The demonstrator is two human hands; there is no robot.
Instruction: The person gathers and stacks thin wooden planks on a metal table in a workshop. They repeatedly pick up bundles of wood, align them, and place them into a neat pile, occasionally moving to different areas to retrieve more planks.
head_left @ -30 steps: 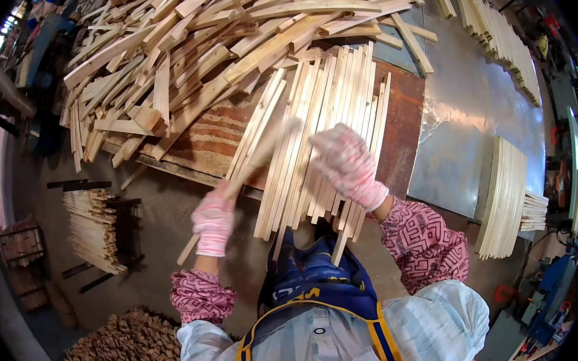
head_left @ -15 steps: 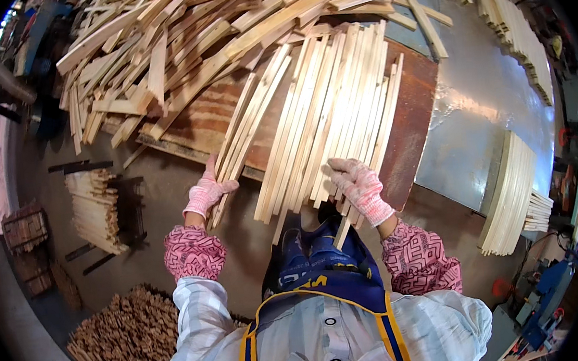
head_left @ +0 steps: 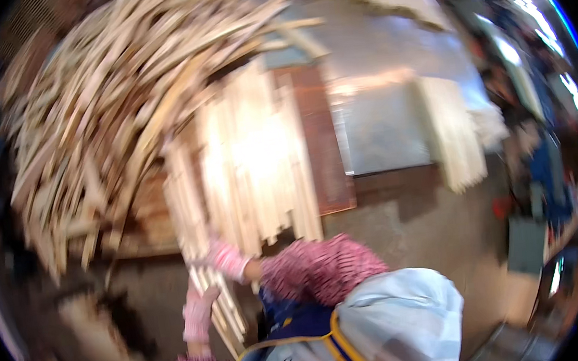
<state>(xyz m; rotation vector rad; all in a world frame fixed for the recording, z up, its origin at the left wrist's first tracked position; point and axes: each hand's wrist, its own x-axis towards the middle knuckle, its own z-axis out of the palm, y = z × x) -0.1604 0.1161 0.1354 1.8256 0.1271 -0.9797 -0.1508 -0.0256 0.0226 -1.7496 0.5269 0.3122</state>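
A narrow bunch of pale wooden strips (head_left: 181,190) lies at the left of the worktable, its near end hanging past the edge. My left hand (head_left: 198,316), in a pink-and-white glove, is closed round the bunch's left side near that end, thumb over the top. Just beyond it, my right hand (head_left: 227,258) reaches across to the same bunch and touches it; motion smears its fingers. To the right lies a wider row of wooden strips (head_left: 253,163), side by side and strongly lit.
A big loose heap of wood offcuts (head_left: 104,114) covers the far left. A brown board (head_left: 323,143) borders the metal tabletop (head_left: 385,134). A stack of pale strips (head_left: 453,132) sits at its right edge. Another wood stack (head_left: 99,328) stands on the floor at left.
My right hand has left the wide row and crossed left to the narrow bunch. My left hand stays at that bunch. The view has swung rightward and blurred.
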